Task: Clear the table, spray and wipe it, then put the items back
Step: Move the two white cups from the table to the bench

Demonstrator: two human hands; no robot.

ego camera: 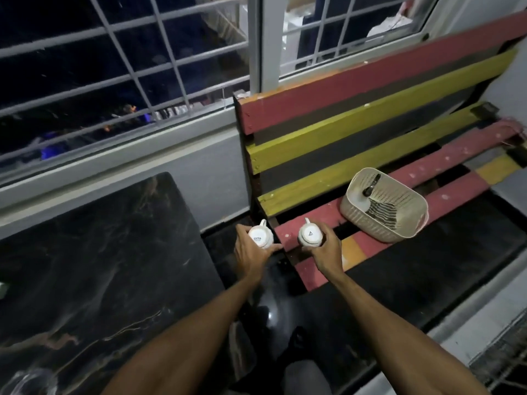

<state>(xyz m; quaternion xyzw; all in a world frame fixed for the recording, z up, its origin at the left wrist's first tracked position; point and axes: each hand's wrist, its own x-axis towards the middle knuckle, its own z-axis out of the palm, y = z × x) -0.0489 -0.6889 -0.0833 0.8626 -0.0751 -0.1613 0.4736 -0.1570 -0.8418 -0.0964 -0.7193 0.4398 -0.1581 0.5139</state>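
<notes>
Black marble table point(99, 266) sits beside a striped bench point(370, 89) under barred windows point(114, 67).

Painted slats, white cups, black marble.
The bench point(370, 89) has slats of dusty red, yellow and black, the red ones flecked with pale chips, with orange patches near the seat's front edge and at its right end. The left cup point(260, 238), just off the bench's left edge, is white with dark lettering on its base. The right cup point(310, 233), over the seat's left end, is white with a dark triangular mark. The basket point(379, 223) mid-seat is cream, dotted with rows of small holes. The table point(99, 252) is black, veined pale brown.
</notes>
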